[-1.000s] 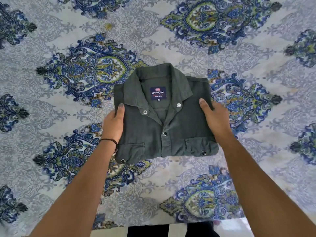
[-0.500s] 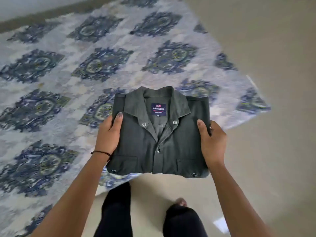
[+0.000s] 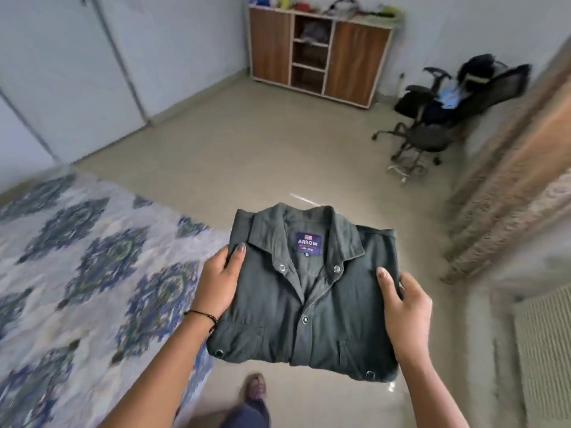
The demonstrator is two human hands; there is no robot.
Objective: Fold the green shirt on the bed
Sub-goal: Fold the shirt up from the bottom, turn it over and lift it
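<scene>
The green shirt point(image 3: 309, 307) is folded into a neat rectangle, collar up, with a blue label showing inside the neck. It hangs in the air over the floor, to the right of the bed point(image 3: 80, 273). My left hand point(image 3: 217, 285) grips its left edge, thumb on top. On the right edge my right hand point(image 3: 404, 310) holds it the same way. The fingers under the cloth are hidden.
The bed with its blue patterned sheet fills the lower left. A wooden cabinet point(image 3: 321, 54) stands against the far wall and a black office chair point(image 3: 432, 118) piled with things stands at the right. Beige floor point(image 3: 247, 156) lies between. My foot point(image 3: 255, 393) shows below the shirt.
I have lifted the folded shirt off the bed and carried it to the right, out over the floor. The view has swung from the bed toward the room.
</scene>
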